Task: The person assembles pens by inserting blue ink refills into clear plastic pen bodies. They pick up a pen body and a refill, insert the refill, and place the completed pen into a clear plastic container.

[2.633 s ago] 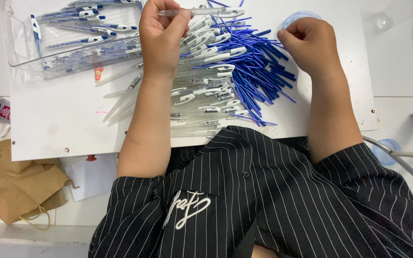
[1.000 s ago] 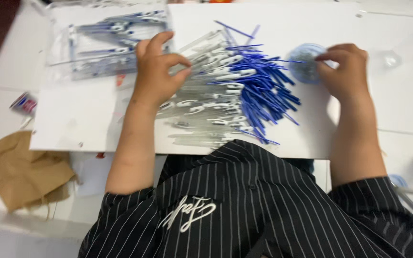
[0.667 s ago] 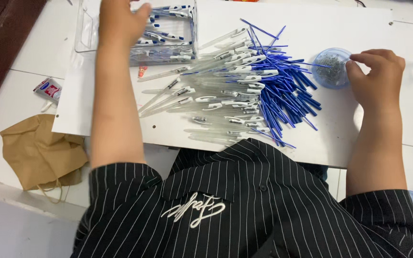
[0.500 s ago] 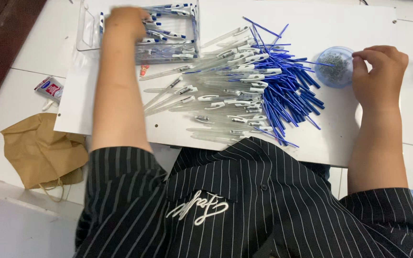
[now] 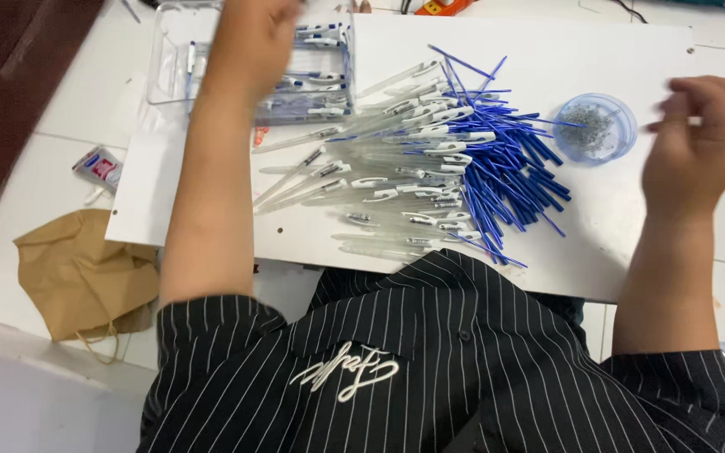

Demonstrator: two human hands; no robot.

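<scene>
A white table (image 5: 547, 50) is seen carrying, at its middle, a heap of clear pen barrels (image 5: 379, 180) with blue refills (image 5: 509, 172) piled against its right side, and a clear plastic tray (image 5: 169, 50) of finished pens lies at the far left corner. The left hand (image 5: 253, 38) is held over the tray, blurred, so its grip cannot be told. The right hand (image 5: 698, 134) is curled loosely just right of a small blue cup (image 5: 595, 127) of springs near the right edge, apparently pinching something too small to be made out.
</scene>
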